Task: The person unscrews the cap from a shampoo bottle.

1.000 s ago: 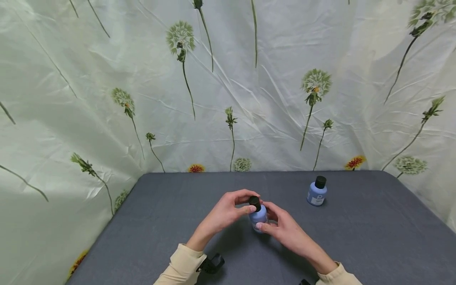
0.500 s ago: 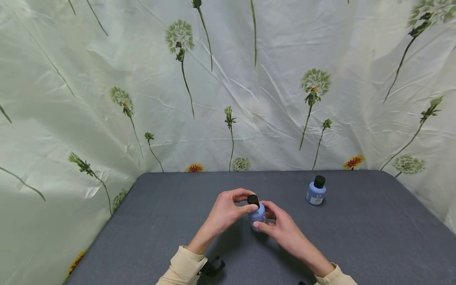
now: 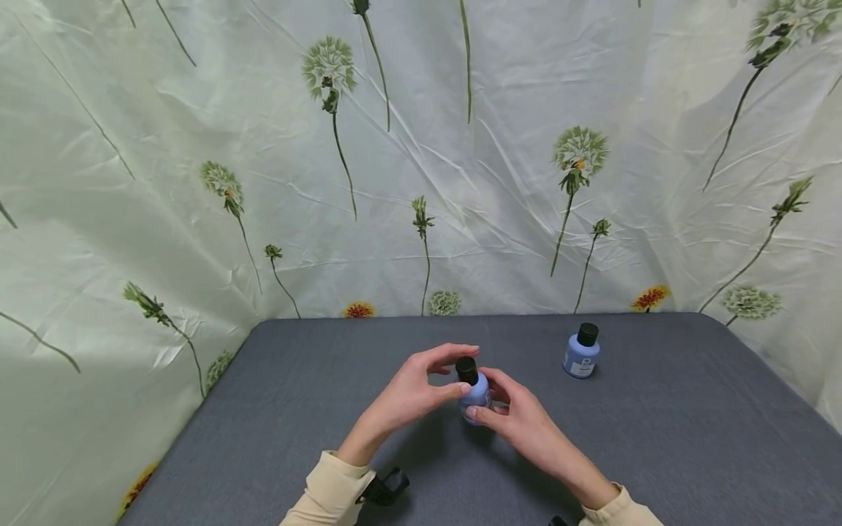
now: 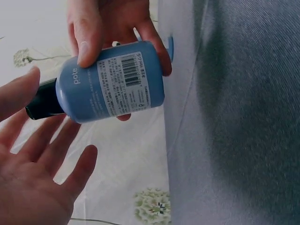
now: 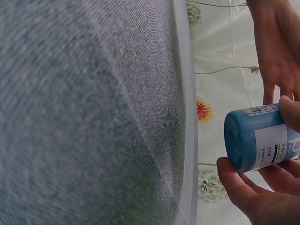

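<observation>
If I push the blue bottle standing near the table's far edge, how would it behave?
The standing bottle looks rigid, so it should keep its shape. Being taller than wide, it may tip if pushed at the black cap. Once down, its rounded body would probably roll.

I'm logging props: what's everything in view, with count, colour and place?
Table: one, dark grey, across the lower view
Flowered cloth: one or more, pale, behind and beside the table
Standing bottle: one, blue, at the table's back right
Held bottle: one, blue, nearer the camera
Caps: two, black, one on each bottle
Labels: at least one each, white, on the bottles
Sleeves: two, cream, bottom edge
Wrist gear: two pieces, black, by the sleeves
Left hand: one, bare, at the held bottle's cap
Right hand: one, bare, round the held bottle
</observation>
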{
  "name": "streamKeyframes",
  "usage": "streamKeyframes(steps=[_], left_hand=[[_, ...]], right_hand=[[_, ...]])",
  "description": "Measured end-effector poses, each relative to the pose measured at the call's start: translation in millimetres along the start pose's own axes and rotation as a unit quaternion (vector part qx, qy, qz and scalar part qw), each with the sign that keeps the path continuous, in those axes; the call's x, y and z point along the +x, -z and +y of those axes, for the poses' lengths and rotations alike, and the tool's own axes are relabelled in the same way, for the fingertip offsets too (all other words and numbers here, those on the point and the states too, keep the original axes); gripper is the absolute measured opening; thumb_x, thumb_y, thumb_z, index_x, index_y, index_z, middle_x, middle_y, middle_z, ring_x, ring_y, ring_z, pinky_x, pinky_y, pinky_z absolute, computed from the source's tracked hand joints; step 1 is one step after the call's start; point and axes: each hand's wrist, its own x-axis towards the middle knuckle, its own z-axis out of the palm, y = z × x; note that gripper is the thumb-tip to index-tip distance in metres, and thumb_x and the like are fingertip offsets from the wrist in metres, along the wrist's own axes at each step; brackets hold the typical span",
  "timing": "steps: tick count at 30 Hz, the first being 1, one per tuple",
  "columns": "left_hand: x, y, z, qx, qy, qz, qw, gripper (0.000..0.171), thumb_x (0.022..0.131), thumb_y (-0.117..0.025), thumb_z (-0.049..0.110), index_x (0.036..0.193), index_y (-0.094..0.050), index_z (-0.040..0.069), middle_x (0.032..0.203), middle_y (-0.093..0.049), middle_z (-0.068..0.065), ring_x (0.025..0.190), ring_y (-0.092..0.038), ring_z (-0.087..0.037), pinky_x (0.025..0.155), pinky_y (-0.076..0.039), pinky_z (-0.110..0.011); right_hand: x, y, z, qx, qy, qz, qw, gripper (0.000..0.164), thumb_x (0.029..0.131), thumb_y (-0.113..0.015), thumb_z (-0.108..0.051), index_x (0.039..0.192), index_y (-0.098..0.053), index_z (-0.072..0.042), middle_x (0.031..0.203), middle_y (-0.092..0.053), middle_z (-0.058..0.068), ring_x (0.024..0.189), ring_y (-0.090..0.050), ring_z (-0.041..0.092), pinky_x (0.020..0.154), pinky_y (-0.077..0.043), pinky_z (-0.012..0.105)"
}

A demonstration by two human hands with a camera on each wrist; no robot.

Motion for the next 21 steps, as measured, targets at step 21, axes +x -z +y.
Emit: streamKeyframes(steps=[21], left_hand=[[-0.3,9.6,0.1,-0.042,-0.004,-0.01,0.9991,0.034,0.089,-0.074,0.012,0.121,-0.067,0.021,0.117,-0.066,0.01,0.112,-0.058,-0.013,0.099,-0.042,-0.045]], right_hand=[[-4.3,-3.4,-1.2,0.019,0.041,-0.06,0.997,0.062,0.097,-0.066,-0.022,0.149,-0.037,-0.005,0.138,-0.05,0.018,0.125,-0.051,0.031,0.094,-0.048,0.038]])
